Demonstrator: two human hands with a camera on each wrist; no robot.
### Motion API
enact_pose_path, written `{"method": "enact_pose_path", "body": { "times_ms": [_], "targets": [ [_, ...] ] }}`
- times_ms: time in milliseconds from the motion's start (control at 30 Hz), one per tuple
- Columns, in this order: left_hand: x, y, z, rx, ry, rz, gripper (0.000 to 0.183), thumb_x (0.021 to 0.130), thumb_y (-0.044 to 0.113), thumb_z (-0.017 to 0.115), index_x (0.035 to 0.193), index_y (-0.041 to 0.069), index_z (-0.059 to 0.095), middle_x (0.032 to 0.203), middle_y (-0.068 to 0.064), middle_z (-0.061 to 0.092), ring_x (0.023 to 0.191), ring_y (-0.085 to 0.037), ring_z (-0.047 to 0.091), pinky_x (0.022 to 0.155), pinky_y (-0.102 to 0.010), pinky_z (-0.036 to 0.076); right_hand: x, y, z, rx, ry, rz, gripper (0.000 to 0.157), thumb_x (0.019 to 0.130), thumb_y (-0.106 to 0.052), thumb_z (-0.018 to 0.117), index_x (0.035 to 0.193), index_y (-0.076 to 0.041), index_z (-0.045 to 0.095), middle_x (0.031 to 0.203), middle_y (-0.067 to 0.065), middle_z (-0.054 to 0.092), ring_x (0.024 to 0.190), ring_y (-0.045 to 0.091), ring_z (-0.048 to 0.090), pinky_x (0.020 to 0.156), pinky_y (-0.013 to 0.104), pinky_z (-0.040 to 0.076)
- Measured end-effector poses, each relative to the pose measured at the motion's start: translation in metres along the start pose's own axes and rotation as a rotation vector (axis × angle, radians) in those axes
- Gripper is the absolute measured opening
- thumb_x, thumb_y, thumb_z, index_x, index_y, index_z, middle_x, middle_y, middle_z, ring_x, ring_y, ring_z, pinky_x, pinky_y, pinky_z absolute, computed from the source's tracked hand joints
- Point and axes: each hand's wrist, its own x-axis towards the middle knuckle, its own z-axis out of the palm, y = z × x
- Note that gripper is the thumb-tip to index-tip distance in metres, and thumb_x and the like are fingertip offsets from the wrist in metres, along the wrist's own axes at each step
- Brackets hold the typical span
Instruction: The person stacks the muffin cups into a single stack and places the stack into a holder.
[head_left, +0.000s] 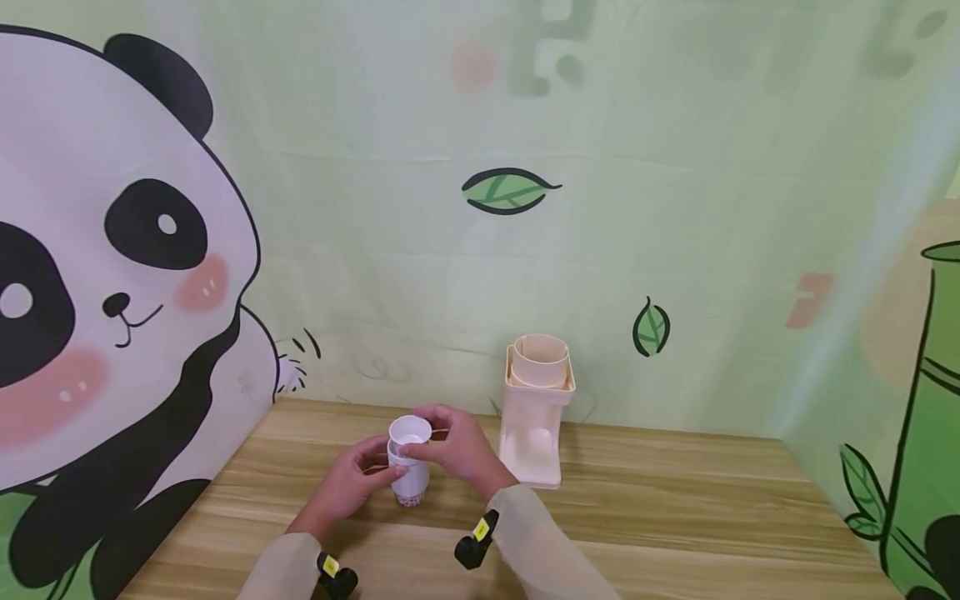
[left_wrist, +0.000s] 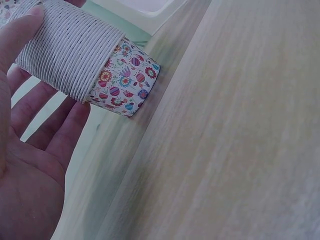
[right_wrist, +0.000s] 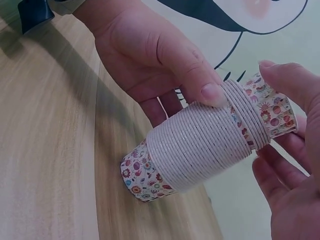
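A stack of floral paper cups (head_left: 411,483), its pale rims packed like ribbing, stands upright or nearly so above the wooden table. My left hand (head_left: 351,482) grips the stack from the side, thumb in front and fingers behind. The top cup (right_wrist: 276,111) sticks up out of the stack, showing a band of floral print. My right hand (head_left: 461,447) holds this cup near its rim between thumb and fingers. In the left wrist view, the stack's printed base (left_wrist: 125,80) shows below the rims. Whether the base touches the table I cannot tell.
To the right of the hands stands a cream-coloured stand (head_left: 531,425) with a round ring (head_left: 540,360) on top. The wooden table (head_left: 675,492) backs onto a green cloth (head_left: 405,250) printed with a panda and leaves.
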Motion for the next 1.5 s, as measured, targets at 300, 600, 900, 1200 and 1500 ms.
{"method": "enact_pose_path", "body": {
  "times_ms": [300,600,900,1200,1500],
  "targets": [
    [0.0,0.0,0.0,0.018,-0.003,-0.017,0.052,0.091,0.03,0.079,0.138,0.015,0.063,0.133,-0.009,0.069,0.122,-0.028,0.065,0.107,-0.049,0.052,0.001,0.008,-0.001,0.004,-0.048,0.028,0.044,0.083,-0.02,0.087,0.124,-0.012,0.072,0.118,0.006,0.075,0.105,0.023,0.07,0.087,0.031,0.06],
    [0.001,-0.001,0.001,0.024,0.009,-0.023,0.051,0.09,0.03,0.08,0.136,0.014,0.064,0.129,-0.008,0.071,0.119,-0.025,0.066,0.106,-0.045,0.053,0.0,0.012,-0.002,-0.021,-0.081,0.043,0.044,0.085,-0.023,0.085,0.126,-0.013,0.071,0.12,0.004,0.074,0.111,0.022,0.069,0.091,0.033,0.059],
    [0.001,-0.001,0.001,-0.004,0.007,-0.019,0.051,0.09,0.027,0.08,0.136,0.012,0.064,0.128,-0.011,0.071,0.12,-0.028,0.066,0.107,-0.048,0.052,0.001,0.016,-0.004,0.026,-0.102,0.049,0.044,0.087,-0.017,0.083,0.129,-0.011,0.07,0.121,0.007,0.074,0.111,0.021,0.069,0.09,0.031,0.059],
    [0.001,0.002,0.001,0.012,0.007,-0.042,0.051,0.091,0.031,0.079,0.136,0.014,0.064,0.131,-0.01,0.07,0.121,-0.029,0.065,0.108,-0.051,0.051,0.0,0.013,-0.004,0.0,-0.09,0.073,0.044,0.086,-0.019,0.084,0.127,-0.012,0.071,0.119,0.008,0.075,0.11,0.022,0.068,0.086,0.029,0.057],
    [0.0,0.002,-0.001,0.01,0.001,-0.051,0.052,0.091,0.032,0.079,0.138,0.015,0.063,0.134,-0.009,0.069,0.123,-0.029,0.064,0.109,-0.052,0.05,0.0,0.013,-0.003,-0.027,-0.077,0.1,0.042,0.085,-0.022,0.085,0.125,-0.017,0.074,0.118,0.002,0.076,0.112,0.022,0.066,0.091,0.037,0.057]
  ]
}}
